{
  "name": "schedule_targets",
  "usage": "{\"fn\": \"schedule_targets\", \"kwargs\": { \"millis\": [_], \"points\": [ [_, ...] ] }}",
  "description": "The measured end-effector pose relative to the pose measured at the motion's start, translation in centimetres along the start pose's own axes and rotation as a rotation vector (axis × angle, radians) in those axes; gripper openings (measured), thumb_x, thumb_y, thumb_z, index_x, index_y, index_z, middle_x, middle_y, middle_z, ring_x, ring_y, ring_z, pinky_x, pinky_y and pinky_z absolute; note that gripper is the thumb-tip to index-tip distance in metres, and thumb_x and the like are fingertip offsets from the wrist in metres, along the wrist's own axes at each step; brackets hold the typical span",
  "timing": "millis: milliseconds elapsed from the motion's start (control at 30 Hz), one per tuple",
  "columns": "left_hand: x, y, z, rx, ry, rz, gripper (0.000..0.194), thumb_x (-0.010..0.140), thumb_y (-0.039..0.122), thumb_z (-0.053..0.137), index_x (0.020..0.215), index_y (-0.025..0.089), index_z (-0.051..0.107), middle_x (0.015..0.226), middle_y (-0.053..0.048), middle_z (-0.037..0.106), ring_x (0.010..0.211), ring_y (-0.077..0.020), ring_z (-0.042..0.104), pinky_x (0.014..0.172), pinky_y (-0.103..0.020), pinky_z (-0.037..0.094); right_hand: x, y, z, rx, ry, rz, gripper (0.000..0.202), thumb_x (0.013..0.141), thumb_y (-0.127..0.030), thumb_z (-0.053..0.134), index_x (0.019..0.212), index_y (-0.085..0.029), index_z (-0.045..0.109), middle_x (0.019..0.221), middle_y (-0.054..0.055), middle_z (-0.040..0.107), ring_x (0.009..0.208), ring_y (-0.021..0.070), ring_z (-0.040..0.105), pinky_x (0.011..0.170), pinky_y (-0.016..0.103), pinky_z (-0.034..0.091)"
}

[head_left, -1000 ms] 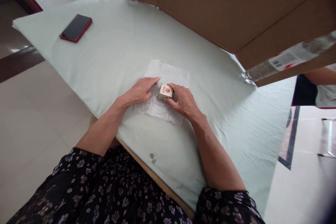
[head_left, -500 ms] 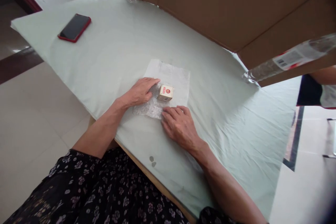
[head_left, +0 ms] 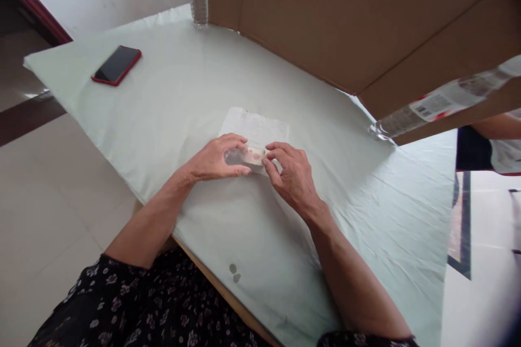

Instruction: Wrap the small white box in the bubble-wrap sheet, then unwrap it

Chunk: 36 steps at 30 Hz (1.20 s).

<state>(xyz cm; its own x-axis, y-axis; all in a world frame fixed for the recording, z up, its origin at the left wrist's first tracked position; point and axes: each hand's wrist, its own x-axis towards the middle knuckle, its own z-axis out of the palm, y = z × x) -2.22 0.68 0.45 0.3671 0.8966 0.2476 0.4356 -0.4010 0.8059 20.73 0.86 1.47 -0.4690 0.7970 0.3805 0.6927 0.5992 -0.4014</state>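
A small cream box (head_left: pixel 254 155) with red print lies under a folded-over layer of bubble wrap, its print dulled by the plastic. Behind it, the rest of the bubble wrap sheet (head_left: pixel 254 126) spreads flat on the table. My left hand (head_left: pixel 217 158) curves round the left side of the wrapped box, fingers at its far edge and thumb at its near edge, holding the wrap. At the box's right end, my right hand (head_left: pixel 291 173) pinches the wrap between thumb and fingers.
A pale green cloth (head_left: pixel 163 103) covers the table. At the far left lies a red-cased phone (head_left: pixel 116 65). A big cardboard box (head_left: pixel 309 21) stands at the back, with clear bottles (head_left: pixel 199 0) at its corners. Another person's arm (head_left: pixel 499 126) shows at right.
The near part of the bubble wrap has been folded over the small box. My right hand has moved up to the box's right end. The view has tilted slightly upward.
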Motion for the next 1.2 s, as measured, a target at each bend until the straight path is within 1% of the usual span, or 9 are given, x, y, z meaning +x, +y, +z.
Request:
{"fn": "schedule_targets", "kwargs": {
  "millis": [67, 133, 267, 400, 633, 767, 933, 1067, 1200],
  "points": [
    [0.2, 0.0, 0.7, -0.015, 0.042, -0.055, 0.023, 0.078, 0.036, 0.073, 0.094, 0.019, 0.069, 0.125, -0.012, 0.070, 0.116, -0.0263, 0.066, 0.096, -0.039, 0.053, 0.5, 0.6, 0.4, 0.084, -0.015, 0.049, 0.011, 0.094, -0.026, 0.054, 0.086, -0.023, 0.061, 0.114, 0.010, 0.074, 0.102, 0.0254, 0.069, 0.087, 0.040, 0.048],
    [0.4, 0.1, 1.3, -0.053, 0.097, -0.138, 0.016, 0.082, 0.035, 0.068, 0.086, 0.019, 0.067, 0.120, -0.010, 0.072, 0.110, -0.0238, 0.068, 0.090, -0.035, 0.053, 0.7, 1.0, 0.8, 0.186, -0.040, 0.110, 0.013, 0.094, -0.030, 0.055, 0.084, -0.023, 0.061, 0.114, 0.009, 0.074, 0.101, 0.0245, 0.069, 0.082, 0.037, 0.050],
    [0.6, 0.5, 2.1, -0.139, 0.161, -0.231, 0.016, 0.082, 0.034, 0.067, 0.080, 0.019, 0.066, 0.109, -0.007, 0.075, 0.099, -0.0202, 0.069, 0.083, -0.030, 0.051, 0.8, 1.2, 1.4, 0.370, -0.053, 0.219, 0.017, 0.094, -0.034, 0.056, 0.081, -0.023, 0.060, 0.109, 0.006, 0.075, 0.096, 0.0219, 0.070, 0.072, 0.031, 0.050],
    [0.8, 0.6, 2.4, -0.137, 0.180, -0.225, 0.017, 0.082, 0.033, 0.065, 0.074, 0.018, 0.063, 0.100, -0.006, 0.075, 0.083, -0.0160, 0.065, 0.072, -0.028, 0.047, 0.7, 1.3, 1.9, 0.424, -0.010, 0.236, 0.018, 0.091, -0.036, 0.058, 0.079, -0.023, 0.059, 0.102, 0.005, 0.076, 0.091, 0.0214, 0.070, 0.079, 0.033, 0.052],
    [0.7, 0.6, 2.7, -0.158, 0.216, -0.210, 0.017, 0.083, 0.030, 0.065, 0.072, 0.018, 0.061, 0.095, -0.005, 0.075, 0.084, -0.0158, 0.065, 0.076, -0.028, 0.047, 0.4, 1.0, 2.4, 0.422, 0.035, 0.251, 0.018, 0.090, -0.038, 0.058, 0.080, -0.024, 0.060, 0.099, 0.005, 0.076, 0.091, 0.0224, 0.070, 0.086, 0.038, 0.052],
    [0.7, 0.5, 2.9, -0.152, 0.237, -0.212, 0.017, 0.084, 0.030, 0.064, 0.071, 0.019, 0.061, 0.092, -0.004, 0.075, 0.083, -0.0162, 0.066, 0.075, -0.028, 0.048, 0.3, 0.9, 2.7, 0.376, 0.042, 0.260, 0.019, 0.092, -0.041, 0.056, 0.081, -0.025, 0.061, 0.098, 0.005, 0.076, 0.091, 0.0232, 0.070, 0.089, 0.040, 0.052],
    [0.8, 0.5, 2.9, -0.147, 0.237, -0.205, 0.017, 0.083, 0.029, 0.064, 0.070, 0.019, 0.061, 0.089, -0.004, 0.075, 0.082, -0.0160, 0.066, 0.075, -0.028, 0.049, 0.2, 0.8, 3.0, 0.342, 0.064, 0.253, 0.017, 0.091, -0.039, 0.056, 0.082, -0.025, 0.062, 0.095, 0.004, 0.077, 0.089, 0.0227, 0.070, 0.092, 0.041, 0.051],
    [0.7, 0.6, 2.8, -0.150, 0.234, -0.212, 0.016, 0.082, 0.028, 0.063, 0.070, 0.019, 0.061, 0.086, -0.004, 0.074, 0.081, -0.0160, 0.066, 0.075, -0.028, 0.049, 0.2, 0.8, 3.0, 0.358, 0.075, 0.273, 0.015, 0.090, -0.037, 0.057, 0.082, -0.025, 0.063, 0.088, 0.002, 0.076, 0.084, 0.0219, 0.069, 0.089, 0.040, 0.051],
    [0.8, 0.7, 2.7, -0.156, 0.222, -0.260, 0.016, 0.080, 0.031, 0.064, 0.070, 0.019, 0.062, 0.085, -0.004, 0.075, 0.078, -0.0160, 0.065, 0.072, -0.028, 0.048, 0.4, 1.0, 3.1, 0.398, 0.062, 0.304, 0.016, 0.088, -0.038, 0.058, 0.080, -0.025, 0.064, 0.082, 0.001, 0.074, 0.080, 0.0205, 0.067, 0.081, 0.036, 0.051]
  ]
}}
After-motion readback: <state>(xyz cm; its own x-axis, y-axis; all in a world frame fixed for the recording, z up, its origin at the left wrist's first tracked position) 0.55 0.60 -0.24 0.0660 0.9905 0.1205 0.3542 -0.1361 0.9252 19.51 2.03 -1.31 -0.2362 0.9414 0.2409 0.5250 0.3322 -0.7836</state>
